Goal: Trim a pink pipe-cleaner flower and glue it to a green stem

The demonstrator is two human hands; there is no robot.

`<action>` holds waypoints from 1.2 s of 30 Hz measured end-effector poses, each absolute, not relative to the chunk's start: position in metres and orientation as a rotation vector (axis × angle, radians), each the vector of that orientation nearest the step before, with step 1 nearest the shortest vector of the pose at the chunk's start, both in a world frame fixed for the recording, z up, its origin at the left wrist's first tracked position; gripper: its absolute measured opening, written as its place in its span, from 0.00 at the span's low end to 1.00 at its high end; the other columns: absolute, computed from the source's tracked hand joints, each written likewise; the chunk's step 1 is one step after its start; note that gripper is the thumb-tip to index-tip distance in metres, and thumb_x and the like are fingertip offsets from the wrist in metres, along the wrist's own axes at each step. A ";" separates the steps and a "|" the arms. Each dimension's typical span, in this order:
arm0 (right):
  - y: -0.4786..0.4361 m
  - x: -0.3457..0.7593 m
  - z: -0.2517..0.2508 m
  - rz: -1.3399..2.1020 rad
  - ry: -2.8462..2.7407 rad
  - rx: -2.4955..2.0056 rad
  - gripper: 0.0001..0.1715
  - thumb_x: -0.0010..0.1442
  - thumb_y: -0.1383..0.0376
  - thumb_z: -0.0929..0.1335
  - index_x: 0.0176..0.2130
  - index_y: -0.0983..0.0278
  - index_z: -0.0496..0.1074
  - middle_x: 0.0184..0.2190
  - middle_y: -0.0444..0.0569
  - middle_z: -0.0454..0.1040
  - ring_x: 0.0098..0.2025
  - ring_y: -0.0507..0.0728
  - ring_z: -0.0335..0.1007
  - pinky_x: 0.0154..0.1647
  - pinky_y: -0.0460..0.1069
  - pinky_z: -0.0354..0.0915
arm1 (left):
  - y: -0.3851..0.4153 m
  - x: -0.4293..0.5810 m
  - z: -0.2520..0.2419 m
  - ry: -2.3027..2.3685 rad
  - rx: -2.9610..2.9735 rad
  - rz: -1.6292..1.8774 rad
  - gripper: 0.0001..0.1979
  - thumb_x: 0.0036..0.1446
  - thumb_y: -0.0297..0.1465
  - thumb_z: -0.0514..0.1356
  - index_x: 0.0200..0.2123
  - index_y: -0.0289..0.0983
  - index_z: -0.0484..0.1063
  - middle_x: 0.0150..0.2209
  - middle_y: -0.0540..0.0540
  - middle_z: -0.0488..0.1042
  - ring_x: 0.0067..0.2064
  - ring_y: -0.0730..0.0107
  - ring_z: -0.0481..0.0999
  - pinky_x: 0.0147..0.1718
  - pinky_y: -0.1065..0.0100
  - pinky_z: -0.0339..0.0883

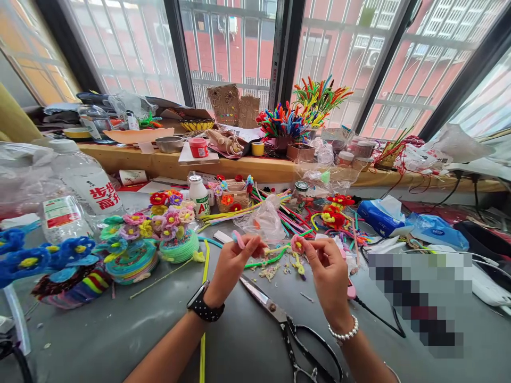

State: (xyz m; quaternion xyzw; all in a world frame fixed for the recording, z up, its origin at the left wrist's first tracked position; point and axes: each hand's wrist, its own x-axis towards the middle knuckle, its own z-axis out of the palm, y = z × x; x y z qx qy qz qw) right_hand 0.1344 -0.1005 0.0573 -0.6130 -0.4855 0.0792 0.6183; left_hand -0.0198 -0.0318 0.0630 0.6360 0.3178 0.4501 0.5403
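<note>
My left hand (239, 258) is pinched closed, and a short pink length of pipe cleaner (238, 239) sticks up from its fingers. Between the thumb and fingers of my right hand (326, 266) is a small pink pipe-cleaner flower (297, 243) with a yellowish centre. Whether the pink piece and the flower are joined, I cannot tell. Below the hands, large black-handled scissors (275, 311) lie on the grey table. A green pipe cleaner (266, 260), a yellow-green piece with a dark tip (298, 264) and fuzzy scraps (269, 271) lie between and beyond the hands.
Finished pipe-cleaner flower pots (179, 244) stand at the left, near plastic bottles (85, 178). A white drink bottle (198, 194) and loose pipe cleaners (279, 213) lie farther back. A blue tissue pack (383, 215) and a black cable (379, 317) are on the right.
</note>
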 end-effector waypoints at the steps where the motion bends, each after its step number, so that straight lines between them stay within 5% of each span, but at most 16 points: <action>1: -0.100 0.132 0.059 0.162 -1.120 -1.396 0.09 0.54 0.62 0.64 0.27 0.66 0.68 0.25 0.45 0.63 0.25 0.51 0.56 0.23 0.46 0.55 | -0.032 -0.020 0.063 0.721 1.396 0.958 0.13 0.50 0.37 0.55 0.25 0.33 0.72 0.22 0.47 0.71 0.26 0.72 0.68 0.29 0.70 0.63; 7: -0.103 0.108 0.068 0.170 -1.201 -1.275 0.07 0.54 0.64 0.64 0.28 0.65 0.68 0.27 0.45 0.62 0.27 0.52 0.58 0.25 0.46 0.56 | -0.038 -0.018 0.065 0.461 0.925 0.635 0.09 0.48 0.35 0.58 0.27 0.34 0.72 0.28 0.47 0.73 0.29 0.75 0.70 0.34 0.72 0.63; 13: -0.099 0.094 0.062 0.215 -1.296 -1.262 0.06 0.55 0.65 0.63 0.29 0.64 0.69 0.27 0.45 0.62 0.28 0.51 0.58 0.25 0.46 0.57 | -0.039 -0.018 0.069 0.346 0.868 0.791 0.06 0.48 0.30 0.59 0.22 0.35 0.71 0.23 0.53 0.68 0.27 0.80 0.66 0.32 0.76 0.61; 20: -0.092 0.114 0.051 0.247 -1.390 -1.462 0.10 0.55 0.64 0.62 0.36 0.64 0.70 0.31 0.47 0.65 0.27 0.51 0.59 0.25 0.46 0.58 | -0.023 -0.028 0.068 0.633 1.316 1.165 0.04 0.45 0.29 0.60 0.23 0.34 0.71 0.26 0.50 0.70 0.31 0.73 0.68 0.34 0.71 0.62; 29: -0.117 0.149 0.040 0.337 -1.776 -1.644 0.10 0.55 0.63 0.62 0.29 0.63 0.70 0.27 0.47 0.67 0.28 0.54 0.63 0.25 0.47 0.60 | -0.008 -0.046 0.075 0.794 1.597 1.333 0.09 0.48 0.33 0.57 0.21 0.34 0.70 0.25 0.49 0.69 0.32 0.70 0.68 0.36 0.69 0.61; 36: -0.169 0.162 0.035 0.453 -2.001 -1.855 0.07 0.43 0.62 0.70 0.26 0.61 0.70 0.27 0.46 0.70 0.28 0.56 0.66 0.28 0.48 0.63 | 0.004 -0.055 0.069 0.864 1.483 1.431 0.07 0.42 0.32 0.61 0.24 0.33 0.71 0.31 0.47 0.68 0.30 0.71 0.69 0.31 0.70 0.63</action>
